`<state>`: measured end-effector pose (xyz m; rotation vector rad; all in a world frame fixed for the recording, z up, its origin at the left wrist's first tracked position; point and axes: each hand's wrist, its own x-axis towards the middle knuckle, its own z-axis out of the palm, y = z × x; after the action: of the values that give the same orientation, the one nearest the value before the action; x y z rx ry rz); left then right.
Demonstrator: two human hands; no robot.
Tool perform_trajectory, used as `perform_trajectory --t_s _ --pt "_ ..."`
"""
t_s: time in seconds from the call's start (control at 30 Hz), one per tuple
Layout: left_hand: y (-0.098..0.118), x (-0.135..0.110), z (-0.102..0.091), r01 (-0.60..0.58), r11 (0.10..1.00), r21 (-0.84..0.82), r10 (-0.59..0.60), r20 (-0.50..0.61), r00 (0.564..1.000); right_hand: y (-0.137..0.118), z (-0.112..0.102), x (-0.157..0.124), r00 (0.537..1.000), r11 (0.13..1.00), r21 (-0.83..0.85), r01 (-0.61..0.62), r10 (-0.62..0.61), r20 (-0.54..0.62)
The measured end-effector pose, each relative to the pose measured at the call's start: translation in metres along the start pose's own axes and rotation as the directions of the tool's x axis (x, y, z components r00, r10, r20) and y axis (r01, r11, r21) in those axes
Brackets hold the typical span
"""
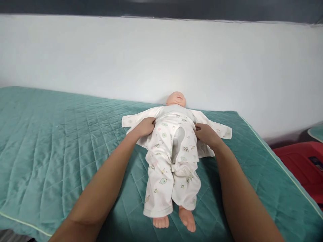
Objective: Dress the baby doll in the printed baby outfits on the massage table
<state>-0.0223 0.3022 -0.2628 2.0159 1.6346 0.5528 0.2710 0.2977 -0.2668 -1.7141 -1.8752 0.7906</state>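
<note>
A baby doll (176, 99) lies on its back on a green quilted mattress (63, 141), head toward the wall, bare feet nearest me. It wears white printed trousers (164, 168), and an open white jacket (214, 129) is spread under it. My left hand (144, 127) is closed on the trousers' waistband at the doll's left-side hip as I see it. My right hand (205, 133) pinches the waistband on the other side.
A plain white wall (161, 57) runs behind the mattress. A red plastic object (302, 164) stands off the mattress's right edge. The mattress's front edge shows at the lower left.
</note>
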Motion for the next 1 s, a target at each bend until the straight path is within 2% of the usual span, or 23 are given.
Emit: perform_trajectory --t_s 0.13,0.4,0.57,0.67,0.83,0.9,1.0 --pt "0.006 0.000 0.007 0.014 0.993 0.114 -0.009 -0.043 0.999 -0.004 -0.001 0.000 1.000 1.000 0.001 0.013 -0.013 0.026" --pt "0.012 -0.005 0.005 -0.009 0.998 0.065 0.012 -0.056 0.998 -0.008 0.004 -0.003 0.999 0.999 -0.026 0.032 -0.031 0.015" --pt "0.017 -0.010 0.001 -0.023 0.999 -0.037 0.022 -0.030 0.999 -0.018 0.005 -0.006 0.994 0.978 -0.183 0.100 -0.106 -0.022" --pt "0.019 -0.014 0.001 0.000 0.980 -0.199 0.003 0.012 1.000 -0.020 0.005 -0.007 0.992 0.974 -0.195 0.114 -0.123 -0.031" --pt "0.020 -0.017 0.001 0.090 0.837 -0.539 -0.028 0.122 0.992 -0.012 0.008 -0.005 0.996 0.996 0.012 0.094 -0.094 -0.013" --pt "0.021 -0.017 -0.001 0.125 0.800 -0.586 -0.046 0.147 0.988 -0.008 0.009 -0.004 0.998 0.984 0.167 0.055 -0.058 0.011" --pt "0.024 -0.018 -0.003 0.181 0.748 -0.639 -0.077 0.188 0.979 -0.004 0.011 -0.004 0.996 0.912 0.409 -0.013 -0.024 0.085"
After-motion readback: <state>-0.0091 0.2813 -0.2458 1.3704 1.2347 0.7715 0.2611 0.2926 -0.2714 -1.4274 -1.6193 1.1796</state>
